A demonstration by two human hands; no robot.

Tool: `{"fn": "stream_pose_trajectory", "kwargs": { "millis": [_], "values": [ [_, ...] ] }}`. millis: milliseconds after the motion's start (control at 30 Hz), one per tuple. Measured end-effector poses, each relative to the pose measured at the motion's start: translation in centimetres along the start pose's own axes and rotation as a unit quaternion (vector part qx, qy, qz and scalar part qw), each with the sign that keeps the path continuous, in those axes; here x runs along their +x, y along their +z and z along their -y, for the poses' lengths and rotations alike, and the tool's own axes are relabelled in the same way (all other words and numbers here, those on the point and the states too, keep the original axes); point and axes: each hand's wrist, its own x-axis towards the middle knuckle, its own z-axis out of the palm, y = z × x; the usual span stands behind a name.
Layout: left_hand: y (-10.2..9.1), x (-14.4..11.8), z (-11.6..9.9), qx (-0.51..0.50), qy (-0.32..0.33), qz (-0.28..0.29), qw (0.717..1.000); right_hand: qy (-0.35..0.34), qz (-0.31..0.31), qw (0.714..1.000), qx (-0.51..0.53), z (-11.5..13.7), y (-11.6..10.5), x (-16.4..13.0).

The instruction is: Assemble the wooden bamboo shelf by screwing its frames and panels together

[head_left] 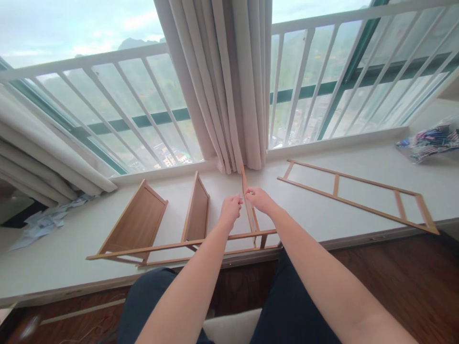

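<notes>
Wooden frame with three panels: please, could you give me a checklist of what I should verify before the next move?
1. Left panel and middle panel stand at the near frame: ok.
2. Third panel is between the left hand and right hand: ok.
3. Small part in the fingers: cannot tell.
4. Joints tight: cannot tell.
5. Second frame joined to the panels: not ok, it lies apart.
6. Plastic bag apart from second frame: ok.
</notes>
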Motion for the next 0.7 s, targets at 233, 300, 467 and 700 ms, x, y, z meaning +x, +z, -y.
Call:
{"fn": "stream_pose_trajectory", "kwargs": {
  "millis": [233, 300, 467, 700],
  "values": [
    [0.2, 0.1, -0.5, 0.004, -0.016, 0.003, 1.0, -0.081, 0.051, 0.995, -0.03, 0.0, 0.2, -0.5],
    [0.4, 0.2, -0.4, 0.018, -0.014, 0.0, 1.0, -0.095, 0.055, 0.993, -0.039, -0.1, 0.2, -0.5],
    [0.5, -0.6, -0.4, 0.091, -0.029, 0.007, 0.995, -0.092, 0.048, 0.994, -0.044, -0.3, 0.0, -0.3],
    [-0.9, -3.8, -1.8, 0.348, -0.018, 0.161, 0.924, -0.06, 0.028, 0.998, -0.023, 0.0, 0.5, 0.1]
  ]
}}
